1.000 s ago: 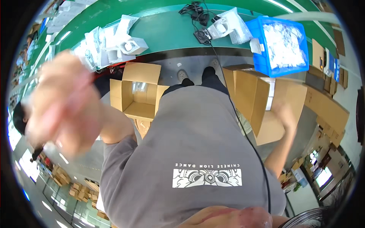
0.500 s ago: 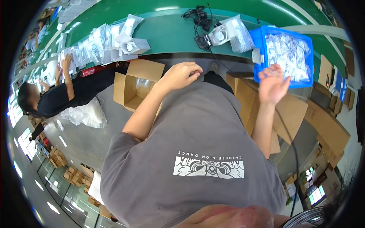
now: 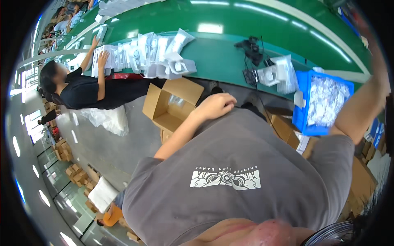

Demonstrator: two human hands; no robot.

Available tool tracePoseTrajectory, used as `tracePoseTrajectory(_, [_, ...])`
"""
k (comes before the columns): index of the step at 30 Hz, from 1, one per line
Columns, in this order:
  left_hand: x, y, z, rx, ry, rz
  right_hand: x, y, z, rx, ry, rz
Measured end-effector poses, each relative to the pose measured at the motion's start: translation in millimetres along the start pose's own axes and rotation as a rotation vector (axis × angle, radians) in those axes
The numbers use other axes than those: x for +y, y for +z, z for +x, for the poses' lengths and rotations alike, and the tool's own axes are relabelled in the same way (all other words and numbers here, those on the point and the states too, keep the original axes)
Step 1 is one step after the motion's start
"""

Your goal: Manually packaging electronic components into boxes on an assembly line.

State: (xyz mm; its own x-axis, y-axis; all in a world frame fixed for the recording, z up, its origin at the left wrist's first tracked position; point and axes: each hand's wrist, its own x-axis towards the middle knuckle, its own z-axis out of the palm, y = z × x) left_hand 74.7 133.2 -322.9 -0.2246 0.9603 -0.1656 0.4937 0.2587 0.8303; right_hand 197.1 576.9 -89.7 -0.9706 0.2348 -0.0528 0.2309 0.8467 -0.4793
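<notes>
Head view. Left hand (image 3: 215, 106): fingers half-curled and slack, back of the hand upward, at the waist of the grey shirt (image 3: 225, 147). Nothing shows in the grip, but the palm is hidden, so cannot tell if it is empty. Right hand (image 3: 372, 45): blurred at the dark rim, arm raised; finger state and contents cannot be told.

Nearest the left forearm: an open carton (image 3: 170, 121), flaps spread, a few clear-wrapped items (image 3: 176, 100) inside. Nearest the right arm: a blue bin (image 3: 301, 117) full of small clear packets (image 3: 326, 100); the arm overlaps its near right corner in view, contact uncertain. A second carton (image 3: 283, 127) sits below the bin.

Farther out, on the green bench (image 3: 230, 53): a bagged white device (image 3: 287, 76) left of the bin, black cables (image 3: 251, 51) beside it, and a row of bagged white items (image 3: 137, 55) toward the co-worker (image 3: 82, 90).

Handling notes (judgement): bring the raised arm down clear of the bin's rim, since a knock could spill loose packets. Lift packets singly; thin film probably clings. Left hand is well placed to steady a carton flap. Watch the dangling cable strand for snags.
</notes>
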Motion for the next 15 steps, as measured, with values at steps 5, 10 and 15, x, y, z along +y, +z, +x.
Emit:
tracePoseTrajectory(5, [-52,-50,-36,0.208,-0.212,-0.182,-91,203,13,-0.803,0.094,0.380])
tracePoseTrajectory(10, [-110,-101,-72,0.391,-0.297,-0.177,-61,385,-101,-0.529,0.206,0.320])
tracePoseTrajectory(15, [-139,-137,-98,0.826,-0.331,-0.259,-56,399,-25,-0.612,0.204,0.439])
